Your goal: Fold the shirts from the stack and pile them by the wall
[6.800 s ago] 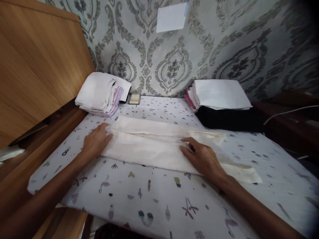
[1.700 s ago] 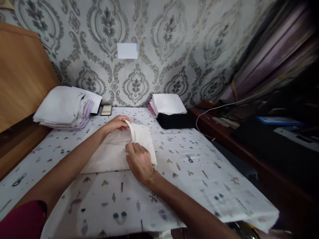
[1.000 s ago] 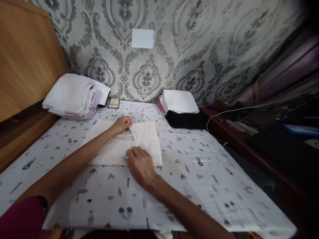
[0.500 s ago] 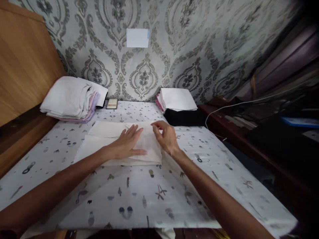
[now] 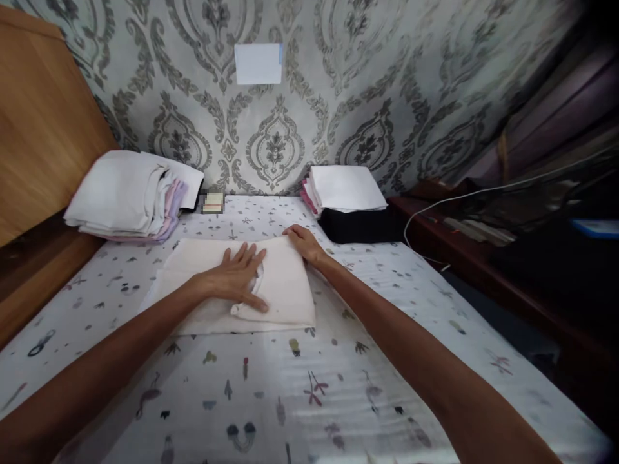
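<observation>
A cream-white cloth [image 5: 285, 293] lies partly folded on the patterned bedsheet [image 5: 271, 386], its right part doubled over toward the left. On the middle of it rests my left hand [image 5: 238, 277], palm down with fingers spread, beside the folded-over edge. At the cloth's far right corner, my right hand [image 5: 305, 245] has its fingers closed on the fabric edge. The thumb side of that grip is partly hidden.
Folded white and lilac cloths [image 5: 123, 200] are stacked at the back left. White cloths [image 5: 345, 187] lie behind a folded black cloth [image 5: 362, 225] at the back right. A pale cable [image 5: 464, 196] runs over the dark furniture on the right.
The cloth's right part now lies folded over leftward, with a loose edge by my left hand. My right hand has shifted slightly back and left at the far corner.
</observation>
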